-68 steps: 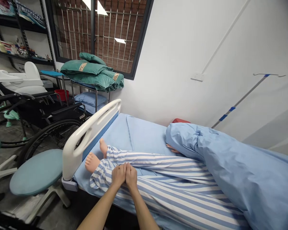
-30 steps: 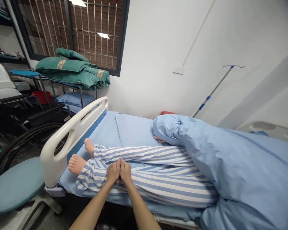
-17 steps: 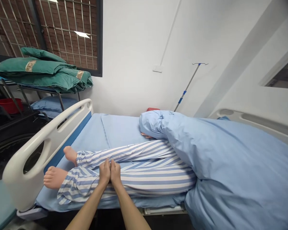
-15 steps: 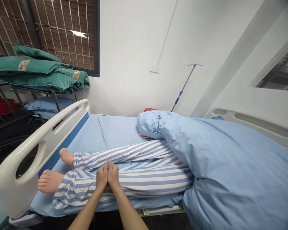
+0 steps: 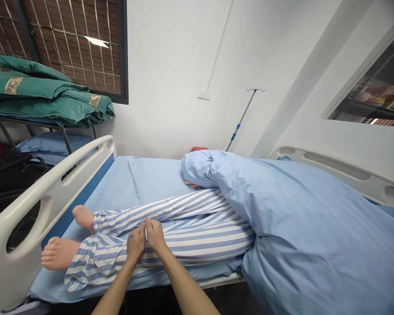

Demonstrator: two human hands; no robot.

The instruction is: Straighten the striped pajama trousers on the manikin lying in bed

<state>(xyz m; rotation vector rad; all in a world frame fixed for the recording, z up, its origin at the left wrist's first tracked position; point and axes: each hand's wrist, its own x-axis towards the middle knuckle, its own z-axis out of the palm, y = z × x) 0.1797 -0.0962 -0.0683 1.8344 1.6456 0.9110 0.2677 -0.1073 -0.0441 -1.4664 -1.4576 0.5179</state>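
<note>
On a bed lies a manikin-like figure in blue-and-white striped trousers (image 5: 210, 240), its bare feet (image 5: 59, 253) toward the left end. Over the lower part of its near leg, my left hand (image 5: 136, 243) is closed in a fist. Right beside it, my right hand (image 5: 155, 234) is also curled into a fist, slightly higher in view. The two fists almost meet at the thumb side. No cloth is seen pulled up between the fingers, and whether the fists press on the leg is hard to tell. A light blue quilt (image 5: 292, 210) hides the upper body.
A white footboard (image 5: 55, 183) stands at the left, a headboard (image 5: 335, 164) at the far right. Behind the bed rise an IV pole (image 5: 244, 116) and a white wall. Green folded bedding (image 5: 46, 96) lies on a rack, with a wheelchair (image 5: 6, 175) below it.
The view has turned slightly right, so the bed shifts left in it. My fists have moved a little apart at the wrists, my right fist tilting; both stay above the near leg.
</note>
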